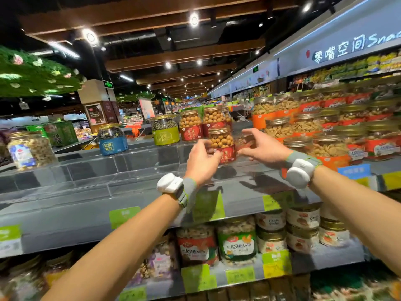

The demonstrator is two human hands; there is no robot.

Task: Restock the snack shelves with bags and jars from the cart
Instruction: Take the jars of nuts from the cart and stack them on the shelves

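Red-labelled peanut jar [222, 146] stands upright over the grey shelf [130, 192], just before matching jars [191, 126], seemingly to extend their row, gripped by the left hand [201, 158] while the right hand [261, 147] curls close beside it, its grasp unclear.

Gold-lidded red-labelled jar [221, 146], blue-labelled jar [112, 141], green-labelled jar [165, 132], grey shelf [65, 231], green price tags [124, 216]

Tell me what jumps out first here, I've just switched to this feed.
Both hands meet at centre around a red-labelled peanut jar at the top shelf: the left hand grips its side, the right hand cups close on the other. Right of them, stacked nut jars crowd the shelf; far left stands a blue-labelled jar.
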